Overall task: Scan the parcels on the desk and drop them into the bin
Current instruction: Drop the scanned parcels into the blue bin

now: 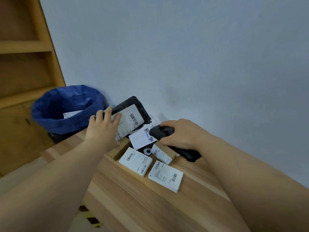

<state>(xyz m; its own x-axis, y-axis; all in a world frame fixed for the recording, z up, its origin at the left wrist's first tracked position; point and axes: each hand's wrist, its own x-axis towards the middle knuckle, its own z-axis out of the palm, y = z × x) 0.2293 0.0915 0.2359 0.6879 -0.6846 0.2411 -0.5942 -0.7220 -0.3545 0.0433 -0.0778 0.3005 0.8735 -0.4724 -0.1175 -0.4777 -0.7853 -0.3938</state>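
Tabletop (133, 203): pale wood, set against a grey wall, wooden shelving to the left.

Bin (50, 114): lined with a blue bag, standing just off the tabletop's left end, below its edge. One labelled parcel already lies inside.

Black mailer bag (133, 104): the largest parcel, soft plastic, white barcode label facing up, tilted off the pile at the far edge near the wall. It looks light and floppy; it would likely sag if held by one corner, so a hold along the edge near the label seems safer.

Left hand (102, 129): fingers spread and laid over the mailer's near left edge and label. Whether the thumb is curled beneath cannot be told, so the grip is unclear.

Right hand (178, 134): grip clenched around a black handheld scanner (168, 133), held over the pile, nose toward the mailer.

White boxes (165, 176): two flat ones lie side by side, nearest the viewer, labels up. They look stiff and light, easy to pinch across the short sides. More small parcels are heaped behind them.
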